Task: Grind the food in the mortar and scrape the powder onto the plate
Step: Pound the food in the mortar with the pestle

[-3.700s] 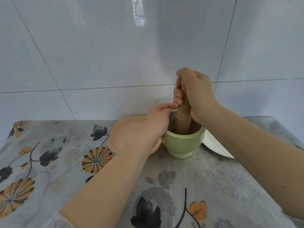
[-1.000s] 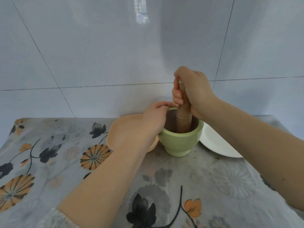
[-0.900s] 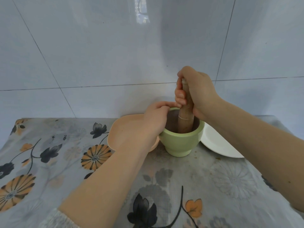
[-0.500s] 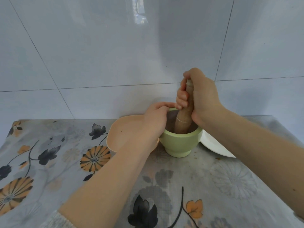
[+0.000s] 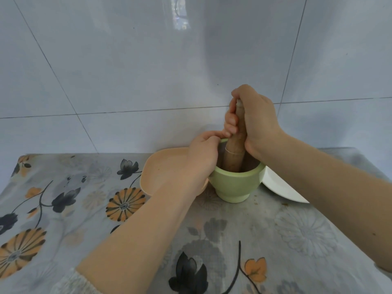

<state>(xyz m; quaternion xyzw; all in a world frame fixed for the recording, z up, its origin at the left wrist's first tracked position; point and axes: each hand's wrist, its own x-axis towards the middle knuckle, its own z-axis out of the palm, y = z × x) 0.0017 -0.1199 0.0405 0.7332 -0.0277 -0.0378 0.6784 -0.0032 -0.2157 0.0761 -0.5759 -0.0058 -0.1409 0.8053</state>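
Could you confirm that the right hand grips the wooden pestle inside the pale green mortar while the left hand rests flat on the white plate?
Not quite: the head view shows the left hand gripping the pale green mortar's rim, not on the white plate. The right hand does grip the wooden pestle.

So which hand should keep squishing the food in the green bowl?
The right hand. It is wrapped around the wooden pestle, whose end is down inside the green mortar. The left hand is busy gripping the mortar's rim, which probably keeps it from sliding.
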